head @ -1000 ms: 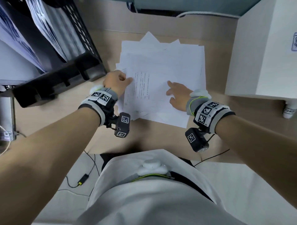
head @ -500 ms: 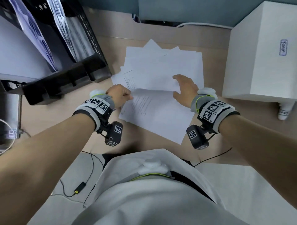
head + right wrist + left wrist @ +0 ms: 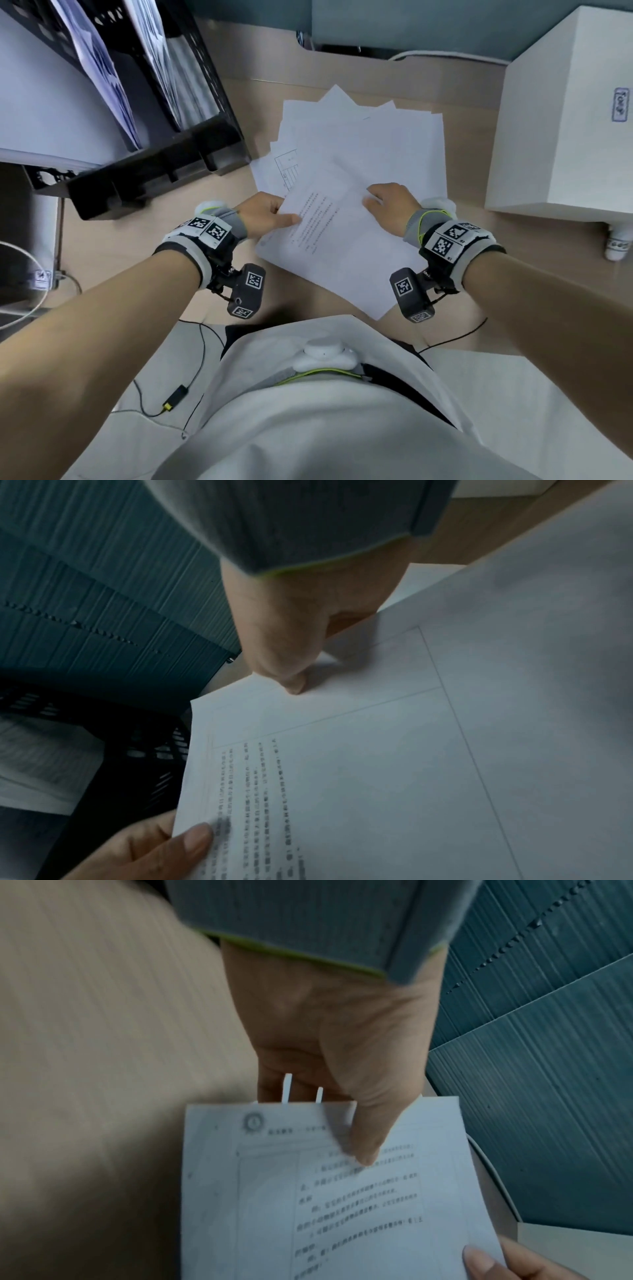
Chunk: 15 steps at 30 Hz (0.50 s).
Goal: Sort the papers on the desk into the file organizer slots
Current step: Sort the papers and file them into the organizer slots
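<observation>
left hand [image 3: 263, 214]: pinches left edge of printed sheet [image 3: 337, 240], thumb on top, fingers under (left wrist view).
right hand [image 3: 388, 205]: pinches the sheet's far right corner, thumb pressing down on top; fingers below likely curled, hidden in right wrist view.
printed sheet: lifted at a tilt over the counter's near edge, above the loose pile; held by both hands, near end hanging free.
loose pile [image 3: 370, 144]: fanned white sheets, flat on counter [image 3: 113, 246], mid-to-far part, just right of the organizer.
file organizer [image 3: 164, 161]: black perforated plastic, upright slots, at counter's left edge; papers already stand in its slots.
white box [image 3: 565, 120]: matte, blocky, right side of counter.
handling: sheet is thin, light, floppy; sags if held by one corner, creases easily, slides on the sheets below. Best gripped on two opposite edges so it stays taut.
materials: smooth white office paper, black print in lines inside a thin frame; pale wood-grain counter.
step (judged): sheet picked, next goes left into a slot; leading edge may buckle on the slot wall.
</observation>
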Each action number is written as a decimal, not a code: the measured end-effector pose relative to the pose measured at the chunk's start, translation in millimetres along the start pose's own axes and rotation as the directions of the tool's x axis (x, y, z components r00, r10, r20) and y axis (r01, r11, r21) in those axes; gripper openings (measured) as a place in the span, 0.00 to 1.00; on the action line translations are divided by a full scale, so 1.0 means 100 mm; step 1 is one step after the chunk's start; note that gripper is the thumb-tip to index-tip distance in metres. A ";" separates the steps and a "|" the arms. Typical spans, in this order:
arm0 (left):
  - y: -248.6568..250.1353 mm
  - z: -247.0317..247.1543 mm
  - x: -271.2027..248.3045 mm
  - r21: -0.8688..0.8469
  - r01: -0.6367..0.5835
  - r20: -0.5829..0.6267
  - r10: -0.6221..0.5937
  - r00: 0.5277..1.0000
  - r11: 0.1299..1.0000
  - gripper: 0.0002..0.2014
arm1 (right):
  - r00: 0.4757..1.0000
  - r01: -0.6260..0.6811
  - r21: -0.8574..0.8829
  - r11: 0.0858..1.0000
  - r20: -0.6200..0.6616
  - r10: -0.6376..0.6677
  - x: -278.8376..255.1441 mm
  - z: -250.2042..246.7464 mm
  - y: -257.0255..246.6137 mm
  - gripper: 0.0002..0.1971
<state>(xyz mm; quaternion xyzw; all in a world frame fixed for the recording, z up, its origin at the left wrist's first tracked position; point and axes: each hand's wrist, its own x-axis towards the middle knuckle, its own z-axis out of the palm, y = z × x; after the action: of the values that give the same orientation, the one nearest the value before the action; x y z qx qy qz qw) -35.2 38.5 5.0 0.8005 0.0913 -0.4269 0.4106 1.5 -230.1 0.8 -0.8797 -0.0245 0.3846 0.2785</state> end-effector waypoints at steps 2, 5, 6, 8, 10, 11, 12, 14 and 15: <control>0.01 -0.03 0.04 -0.015 0.054 -0.014 -0.054 0.998 0.998 0.07 | 0.999 -0.025 0.062 0.998 -0.033 0.027 0.06 -0.02 -0.04 0.17; -0.03 -0.07 0.08 -0.419 0.126 -0.062 -0.167 0.984 0.899 0.12 | 0.988 -0.075 0.253 0.964 -0.114 0.106 0.16 -0.07 -0.02 0.16; -0.05 -0.08 0.08 -0.538 0.112 -0.080 -0.183 0.980 0.835 0.11 | 0.980 -0.088 0.319 0.944 -0.142 0.140 0.18 -0.11 -0.02 0.17; -0.09 -0.10 0.13 -0.632 0.087 -0.087 -0.181 0.980 0.770 0.07 | 0.961 -0.106 0.395 0.913 -0.195 0.196 0.25 -0.20 -0.02 0.20; -0.10 -0.08 0.20 -0.611 0.081 -0.078 -0.162 0.984 0.787 0.08 | 0.959 -0.110 0.408 0.906 -0.196 0.205 0.32 -0.27 -0.05 0.22; -0.09 -0.08 0.25 -0.591 0.097 -0.075 -0.174 0.982 0.801 0.10 | 0.964 -0.115 0.387 0.915 -0.178 0.196 0.37 -0.28 -0.07 0.22; -0.08 -0.07 0.32 -0.567 0.115 -0.085 -0.197 0.977 0.815 0.11 | 0.969 -0.121 0.346 0.930 -0.163 0.187 0.45 -0.28 -0.05 0.21; -0.07 -0.07 0.46 -0.466 0.136 -0.172 -0.240 0.955 0.875 0.12 | 0.970 -0.136 0.173 0.975 -0.179 0.167 0.56 -0.32 -0.07 0.16; -0.07 -0.08 0.51 -0.402 0.149 -0.229 -0.257 0.939 0.903 0.14 | 0.972 -0.151 0.035 0.988 -0.175 0.155 0.61 -0.38 -0.07 0.11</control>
<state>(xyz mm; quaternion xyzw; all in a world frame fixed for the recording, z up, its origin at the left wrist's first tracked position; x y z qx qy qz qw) -2.3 38.4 -35.2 0.7436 0.3121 -0.3259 0.4935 71.7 -225.9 -15.4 -0.9068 0.0722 0.3251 0.2584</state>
